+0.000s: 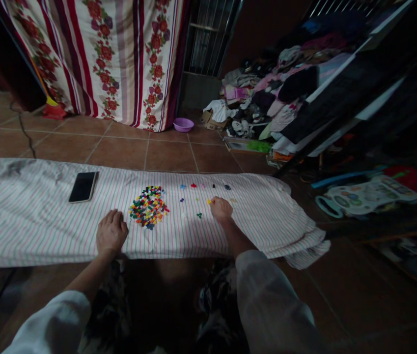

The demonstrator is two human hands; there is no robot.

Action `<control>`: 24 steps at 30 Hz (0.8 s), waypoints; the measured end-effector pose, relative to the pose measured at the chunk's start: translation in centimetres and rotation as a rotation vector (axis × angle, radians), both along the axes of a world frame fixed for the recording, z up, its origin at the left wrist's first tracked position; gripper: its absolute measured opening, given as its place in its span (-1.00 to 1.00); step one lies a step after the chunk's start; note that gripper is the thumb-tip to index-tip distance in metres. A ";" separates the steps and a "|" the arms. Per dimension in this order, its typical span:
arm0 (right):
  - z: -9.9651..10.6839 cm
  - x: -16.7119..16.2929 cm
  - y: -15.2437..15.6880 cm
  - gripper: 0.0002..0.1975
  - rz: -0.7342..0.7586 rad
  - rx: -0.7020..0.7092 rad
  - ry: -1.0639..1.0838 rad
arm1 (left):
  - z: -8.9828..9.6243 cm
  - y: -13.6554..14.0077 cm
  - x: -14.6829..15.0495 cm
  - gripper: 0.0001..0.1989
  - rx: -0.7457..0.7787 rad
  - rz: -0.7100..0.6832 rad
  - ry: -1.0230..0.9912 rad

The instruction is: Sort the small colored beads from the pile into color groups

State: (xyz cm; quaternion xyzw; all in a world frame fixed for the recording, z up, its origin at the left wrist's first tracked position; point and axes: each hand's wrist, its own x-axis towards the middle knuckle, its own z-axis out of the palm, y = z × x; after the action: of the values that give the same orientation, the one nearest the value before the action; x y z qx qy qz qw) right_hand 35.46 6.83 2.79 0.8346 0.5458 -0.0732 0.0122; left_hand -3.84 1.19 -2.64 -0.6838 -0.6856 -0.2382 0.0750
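My left hand (111,231) rests palm down on the near edge of the striped cloth (46,221), fingers lying on it, nothing visible in it. To its right lies a mixed pile of small colourful plastic pieces (148,209). My right hand (222,210) is closed with its fingertips down at the cloth, beside small yellow pieces (208,201); whatever is between the fingers is hidden. Around it lie small sorted groups: blue pieces (182,186), red pieces (193,185), pink pieces (203,186), black pieces (213,186), dark grey pieces (227,187) and green pieces (199,215).
A phone (83,187) lies on the cloth at the left. Beyond, on the tiled floor, are a purple basin (183,125), a red broom head (54,111) and a heap of clothes (263,93). A floral curtain (127,59) hangs behind.
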 end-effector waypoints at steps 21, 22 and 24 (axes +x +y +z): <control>2.3 -11.9 -1.5 -0.77 0.543 0.245 0.196 | 0.1 0.0 0.0 -0.68 -0.024 0.005 0.010; 2.1 -13.3 -1.7 -0.77 0.607 0.240 0.225 | 0.1 0.0 0.0 -0.69 -0.024 0.006 0.009; 1.8 -15.7 -1.9 -0.77 0.707 0.217 0.266 | 0.1 0.0 0.0 -0.69 -0.023 0.004 0.009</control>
State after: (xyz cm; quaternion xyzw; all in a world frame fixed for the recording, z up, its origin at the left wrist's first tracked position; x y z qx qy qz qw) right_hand 19.76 4.88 4.64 0.5750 0.8009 -0.1138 -0.1225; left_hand -3.79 1.18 -2.55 -0.6844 -0.6892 -0.2271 0.0707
